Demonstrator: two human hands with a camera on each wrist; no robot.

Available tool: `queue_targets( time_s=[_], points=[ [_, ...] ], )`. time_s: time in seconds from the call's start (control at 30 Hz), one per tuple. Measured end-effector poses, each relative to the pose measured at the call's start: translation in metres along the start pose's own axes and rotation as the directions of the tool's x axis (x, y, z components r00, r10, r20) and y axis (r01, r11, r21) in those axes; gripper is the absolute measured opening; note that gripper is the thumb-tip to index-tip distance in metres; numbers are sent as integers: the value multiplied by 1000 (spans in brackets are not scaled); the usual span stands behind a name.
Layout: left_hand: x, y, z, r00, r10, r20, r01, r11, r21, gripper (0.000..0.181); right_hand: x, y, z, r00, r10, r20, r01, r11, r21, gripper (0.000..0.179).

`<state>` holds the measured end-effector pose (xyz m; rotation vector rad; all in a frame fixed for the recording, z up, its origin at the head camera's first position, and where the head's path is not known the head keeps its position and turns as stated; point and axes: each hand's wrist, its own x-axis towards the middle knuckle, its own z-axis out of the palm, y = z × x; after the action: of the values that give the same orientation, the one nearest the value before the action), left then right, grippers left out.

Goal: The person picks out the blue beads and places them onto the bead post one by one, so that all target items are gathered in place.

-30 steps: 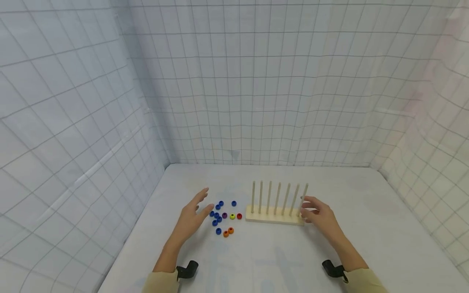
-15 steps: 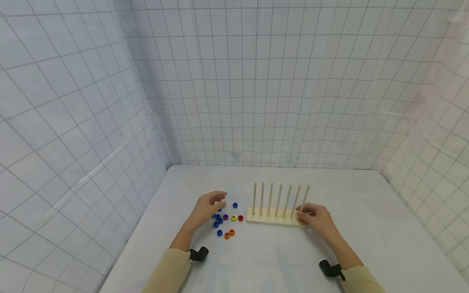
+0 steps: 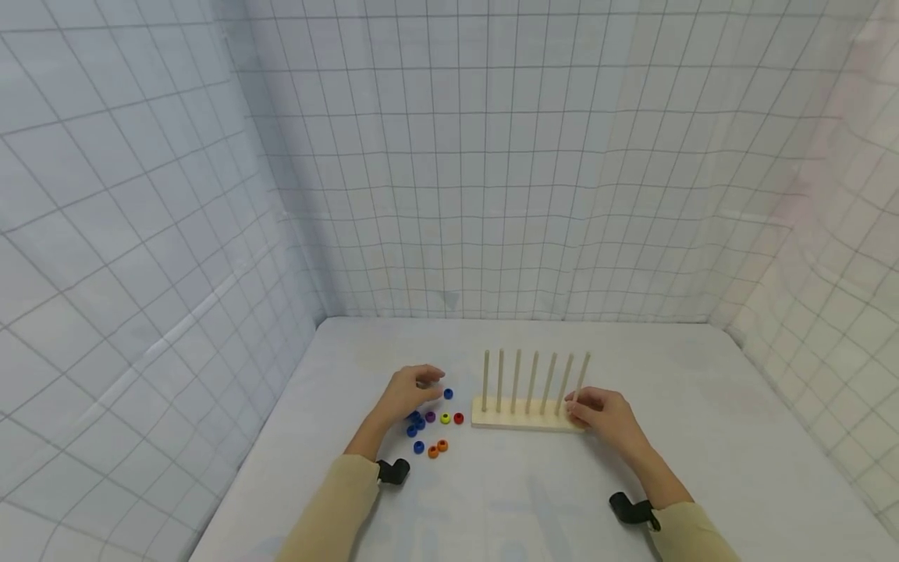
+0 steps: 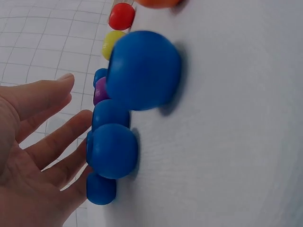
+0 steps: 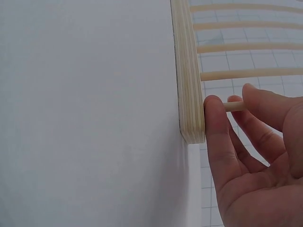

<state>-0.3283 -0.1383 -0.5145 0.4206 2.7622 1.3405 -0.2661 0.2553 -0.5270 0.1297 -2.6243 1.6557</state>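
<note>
My left hand (image 3: 402,394) reaches over the bead cluster, thumb and fingers apart with nothing between them. Its fingertips are close to a lone blue bead (image 3: 448,394) at the back. Several more blue beads (image 4: 144,71) lie below and beside the palm, some hidden by the hand in the head view. My right hand (image 3: 607,415) holds the rightmost peg (image 3: 583,371) low down, with thumb and fingers around it. That peg rises from a pale wooden board (image 3: 527,422) with a row of several upright pegs, all bare of beads.
A purple bead (image 3: 431,417), a yellow bead (image 3: 445,418) and a red bead (image 3: 459,418) lie between the blue ones and the board. Two orange beads (image 3: 442,446) sit nearer the front. Grid-patterned white curtains (image 3: 449,195) enclose the white table (image 3: 520,499).
My left hand has moved right, from beside the beads to above them, and its fingers have drawn in somewhat. My right hand has shifted slightly left and taken hold of the end peg.
</note>
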Motion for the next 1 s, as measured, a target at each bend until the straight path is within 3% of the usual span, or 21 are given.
queue_targets(
  time_s=[0.2, 0.53, 0.8, 1.0],
  points=[
    [2, -2, 4, 1000, -10, 25, 9, 999, 43, 31, 4, 5, 0, 999, -21, 27, 21, 1000, 5, 20],
    [10, -2, 9, 998, 52, 28, -54, 993, 108, 28, -2, 0, -2, 1000, -9, 10, 9, 1000, -5, 27],
    [12, -1, 12, 996, 75, 50, -84, 974, 210, 29, -1, 5, -3, 1000, 3, 17, -3, 1000, 16, 25],
    [13, -3, 15, 996, 77, 49, -85, 974, 209, 26, -1, 9, -3, 1000, -5, 22, 4, 999, 36, 25]
  ],
)
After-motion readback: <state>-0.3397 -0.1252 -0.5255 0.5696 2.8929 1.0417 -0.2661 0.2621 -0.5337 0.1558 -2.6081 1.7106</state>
